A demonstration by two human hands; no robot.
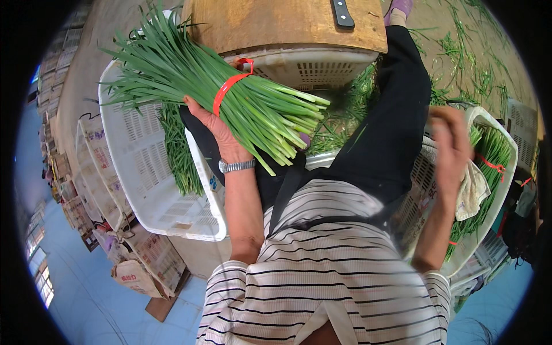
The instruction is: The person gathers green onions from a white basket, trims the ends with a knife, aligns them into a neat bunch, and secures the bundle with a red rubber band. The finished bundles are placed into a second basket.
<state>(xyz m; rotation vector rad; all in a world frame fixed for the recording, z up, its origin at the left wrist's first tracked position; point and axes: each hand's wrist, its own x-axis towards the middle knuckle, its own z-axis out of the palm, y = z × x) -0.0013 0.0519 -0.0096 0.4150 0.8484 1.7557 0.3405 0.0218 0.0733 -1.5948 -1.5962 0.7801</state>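
Note:
My left hand [211, 123], with a metal-band wristwatch [236, 166] at the wrist, holds a large bunch of flat green garlic chives [267, 112]. A red tie [228, 88] circles the bunch; its pale cut ends point right and its leaf tips point to the upper left. The fingers are mostly hidden beneath the leaves. On the right, my right hand [450, 133] is blurred, over the near side of a white crate [511, 159]. Whether it holds anything is unclear. A grayish cloth [472, 189] hangs beside it, and red-tied chives [489, 151] lie inside that crate.
A wooden board [276, 26] bearing a black-handled knife [343, 15] rests on an upturned-looking plastic crate [319, 69] ahead. A white basket [151, 185] with greens [183, 159] stands left. Loose leaves [461, 51] litter the floor. More crates [103, 159] stand farther left.

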